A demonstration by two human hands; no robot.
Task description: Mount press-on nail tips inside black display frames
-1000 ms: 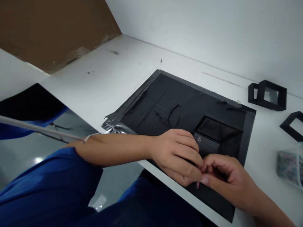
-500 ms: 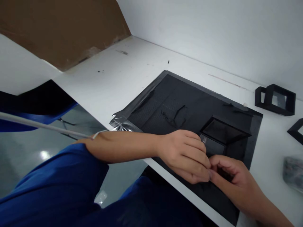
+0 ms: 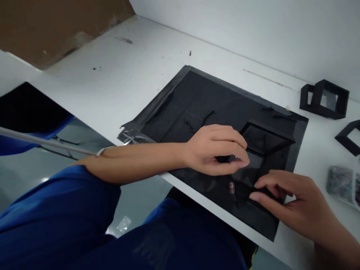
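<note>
My left hand (image 3: 218,150) hovers over the near part of the black mat (image 3: 174,116), thumb and forefinger tips together in a pinch. Whatever may be between them is hidden. Just below it, a small shiny pinkish piece (image 3: 231,188) lies on the mat. My right hand (image 3: 295,204) is at the mat's right side, holding nothing, its thumb and forefinger apart. Between and behind the hands is a black frame-like case (image 3: 266,140) with one panel tilted up. A dark glossy flat panel (image 3: 250,167) lies in front of it, partly covered by my left hand.
Black open frames (image 3: 330,100) stand near the wall, and another black frame (image 3: 348,138) is at the right edge. A clear box of small multicoloured pieces (image 3: 340,183) sits on the white table (image 3: 92,90). Dark scraps (image 3: 208,117) lie on the mat.
My hands, together half a second ago, are now apart. The left has lifted away and the right has opened. The pinkish piece now shows on the mat.
</note>
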